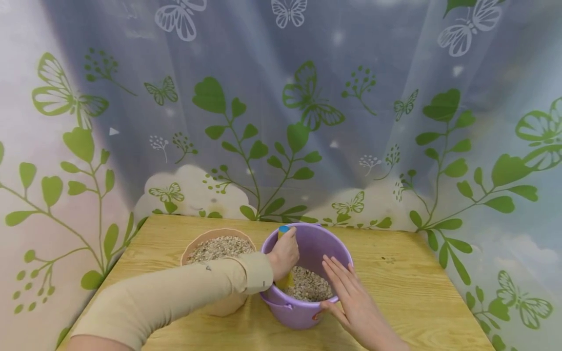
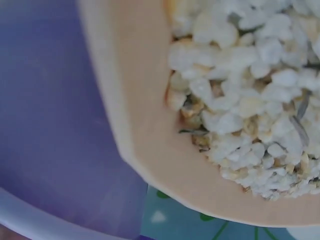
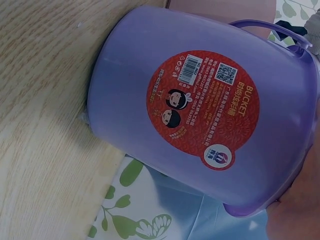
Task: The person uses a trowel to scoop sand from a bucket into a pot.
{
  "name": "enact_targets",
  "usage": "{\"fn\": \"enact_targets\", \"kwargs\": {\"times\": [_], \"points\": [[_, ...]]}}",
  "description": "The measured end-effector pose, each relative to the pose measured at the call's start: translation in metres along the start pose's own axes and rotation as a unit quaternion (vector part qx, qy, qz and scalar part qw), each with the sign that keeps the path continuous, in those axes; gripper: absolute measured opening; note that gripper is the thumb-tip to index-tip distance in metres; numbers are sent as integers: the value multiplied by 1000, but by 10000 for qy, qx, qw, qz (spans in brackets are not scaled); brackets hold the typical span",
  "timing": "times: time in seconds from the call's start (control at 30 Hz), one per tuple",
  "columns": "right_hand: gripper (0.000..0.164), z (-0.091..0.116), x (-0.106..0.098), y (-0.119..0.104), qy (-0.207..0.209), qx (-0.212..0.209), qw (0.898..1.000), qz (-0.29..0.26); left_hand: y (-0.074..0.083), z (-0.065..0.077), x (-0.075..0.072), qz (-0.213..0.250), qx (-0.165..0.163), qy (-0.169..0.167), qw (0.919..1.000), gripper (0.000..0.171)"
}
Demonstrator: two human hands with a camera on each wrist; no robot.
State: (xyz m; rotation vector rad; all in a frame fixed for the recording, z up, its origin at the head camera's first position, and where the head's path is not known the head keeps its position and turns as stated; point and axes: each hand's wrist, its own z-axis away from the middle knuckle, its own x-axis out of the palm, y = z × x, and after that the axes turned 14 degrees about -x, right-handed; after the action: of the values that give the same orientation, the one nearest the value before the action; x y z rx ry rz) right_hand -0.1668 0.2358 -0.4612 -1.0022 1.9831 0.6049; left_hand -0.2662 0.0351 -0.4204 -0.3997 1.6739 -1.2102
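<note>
My left hand (image 1: 285, 253) reaches into a purple bucket (image 1: 322, 239) and grips a yellow tool with a blue end (image 1: 284, 229). The tool's lower part (image 1: 285, 281) meets the grainy potting mix (image 1: 309, 285) at the bucket's bottom; its tip is hidden. Against the bucket's right rim my right hand (image 1: 357, 302) rests with straight fingers, the thumb lower down near the front. In the right wrist view the bucket (image 3: 125, 85) shows a round red label. Left of the bucket stands a peach pot (image 1: 189, 251), filled with similar pale grains (image 2: 270, 100).
Both containers stand on a wooden table (image 1: 408, 287). A curtain (image 1: 263, 122) printed with leaves and butterflies hangs right behind its back edge and along both sides. The bucket's handle (image 3: 265, 25) hangs at its rim. My left forearm crosses over the pot's front.
</note>
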Motion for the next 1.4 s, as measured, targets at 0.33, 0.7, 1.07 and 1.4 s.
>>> {"fn": "enact_targets", "kwargs": {"times": [0.33,0.7,1.07,1.4], "points": [[73,-1,-1,-1,-16,-6,10000,51,-2,-3,8,821,39,271,9962,21],[71,0,-2,0,-6,-38,10000,17,-6,-3,-1,2001,307,-307,9788,25],[71,0,-2,0,6,-53,10000,-43,-15,-3,-5,2649,382,-633,9615,32],[72,0,-4,0,-77,9,9999,-102,-37,-4,-7,4108,43,-840,9078,38]]}}
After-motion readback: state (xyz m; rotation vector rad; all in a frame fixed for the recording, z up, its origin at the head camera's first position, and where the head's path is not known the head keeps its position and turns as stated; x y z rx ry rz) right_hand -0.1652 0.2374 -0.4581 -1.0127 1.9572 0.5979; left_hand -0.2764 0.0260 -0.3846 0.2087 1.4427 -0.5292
